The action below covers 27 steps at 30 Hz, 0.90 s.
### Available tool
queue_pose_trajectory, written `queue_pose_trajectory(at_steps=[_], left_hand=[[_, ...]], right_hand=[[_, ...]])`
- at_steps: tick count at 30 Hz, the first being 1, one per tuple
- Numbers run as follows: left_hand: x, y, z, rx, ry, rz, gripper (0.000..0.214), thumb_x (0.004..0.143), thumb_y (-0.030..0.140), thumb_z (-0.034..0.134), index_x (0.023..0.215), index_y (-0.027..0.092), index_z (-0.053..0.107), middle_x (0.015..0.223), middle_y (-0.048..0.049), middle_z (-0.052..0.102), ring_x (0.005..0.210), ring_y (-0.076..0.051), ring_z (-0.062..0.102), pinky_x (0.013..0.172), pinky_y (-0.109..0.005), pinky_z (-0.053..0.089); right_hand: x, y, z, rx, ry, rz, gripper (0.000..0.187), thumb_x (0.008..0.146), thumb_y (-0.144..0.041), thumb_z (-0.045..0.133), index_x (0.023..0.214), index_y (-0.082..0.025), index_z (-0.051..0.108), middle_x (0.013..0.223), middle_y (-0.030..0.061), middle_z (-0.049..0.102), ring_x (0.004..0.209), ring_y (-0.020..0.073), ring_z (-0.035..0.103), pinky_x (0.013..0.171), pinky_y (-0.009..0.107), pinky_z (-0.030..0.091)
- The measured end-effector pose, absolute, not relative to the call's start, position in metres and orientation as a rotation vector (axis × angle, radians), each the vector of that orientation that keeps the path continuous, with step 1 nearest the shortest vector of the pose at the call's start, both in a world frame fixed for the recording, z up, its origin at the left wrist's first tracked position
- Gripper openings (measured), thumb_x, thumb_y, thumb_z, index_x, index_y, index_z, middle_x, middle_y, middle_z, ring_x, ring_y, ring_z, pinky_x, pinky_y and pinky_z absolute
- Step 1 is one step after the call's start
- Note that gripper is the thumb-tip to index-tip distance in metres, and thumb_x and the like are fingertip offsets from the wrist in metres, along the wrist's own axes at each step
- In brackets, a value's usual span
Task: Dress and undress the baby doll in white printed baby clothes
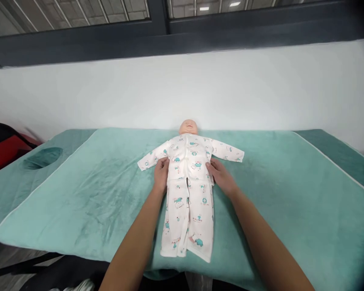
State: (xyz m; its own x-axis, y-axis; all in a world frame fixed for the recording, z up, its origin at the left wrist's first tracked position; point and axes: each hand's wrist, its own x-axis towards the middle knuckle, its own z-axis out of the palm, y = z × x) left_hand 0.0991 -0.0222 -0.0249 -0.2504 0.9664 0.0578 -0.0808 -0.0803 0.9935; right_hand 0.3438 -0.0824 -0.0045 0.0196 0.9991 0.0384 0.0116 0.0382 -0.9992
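Observation:
A baby doll (188, 126) lies on its back in the middle of a teal towel (103, 190), head toward the wall. It wears a white printed top (188, 155) and matching trousers (188, 218). My left hand (161, 173) rests against the doll's waist on the left side, fingers together and lying flat on the cloth. My right hand (221, 174) lies flat against the waist on the right side. Both hands press the lower hem of the top; neither grips anything that I can see.
The towel covers a darker green padded table (336, 153) with a face hole (42, 157) at the left. A white wall runs behind it, with dark window frames above. Something red and black (3, 149) sits at the far left. Dark floor shows below the near edge.

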Motion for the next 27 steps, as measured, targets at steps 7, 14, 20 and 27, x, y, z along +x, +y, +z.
queue_pose_trajectory(at_steps=[7, 14, 20, 27], left_hand=[[0.099, -0.037, -0.016, 1.0, 1.352, 1.536, 0.026, 0.08, 0.041, 0.066, 0.091, 0.017, 0.066, 0.086, -0.0011, 0.065, 0.075, -0.013, 0.055, 0.071, -0.028, 0.043], [0.098, -0.103, -0.014, 1.049, 1.323, 1.518, 0.027, 0.08, 0.042, 0.066, 0.088, 0.016, 0.066, 0.087, -0.0019, 0.065, 0.078, -0.014, 0.055, 0.074, -0.027, 0.043], [0.085, -0.184, -0.016, 0.961, 1.219, 1.454, 0.036, 0.078, 0.051, 0.068, 0.093, 0.018, 0.062, 0.06, 0.0064, 0.048, 0.053, -0.01, 0.042, 0.054, -0.023, 0.035], [0.039, -0.305, -0.051, 1.038, 1.461, 1.272, 0.035, 0.076, 0.059, 0.067, 0.088, 0.027, 0.07, 0.057, 0.0022, 0.051, 0.055, -0.018, 0.05, 0.057, -0.03, 0.042]], right_hand=[[0.362, -0.118, 0.011, -1.387, -1.503, 1.64, 0.047, 0.082, -0.062, 0.062, 0.083, -0.016, 0.072, 0.082, 0.0069, 0.072, 0.076, 0.0218, 0.066, 0.064, 0.033, 0.056], [0.348, -0.187, 0.002, -1.403, -1.535, 1.318, 0.035, 0.084, -0.049, 0.06, 0.069, -0.017, 0.06, 0.062, -0.0003, 0.063, 0.054, 0.0123, 0.052, 0.052, 0.025, 0.04], [0.335, -0.241, -0.006, -1.433, -1.477, 1.28, 0.04, 0.089, -0.052, 0.053, 0.068, -0.018, 0.058, 0.061, 0.0015, 0.066, 0.054, 0.0135, 0.055, 0.052, 0.024, 0.036], [0.322, -0.276, -0.005, -1.479, -1.535, 1.278, 0.042, 0.086, -0.055, 0.057, 0.066, -0.019, 0.059, 0.062, 0.001, 0.065, 0.052, 0.0145, 0.059, 0.054, 0.026, 0.041]])
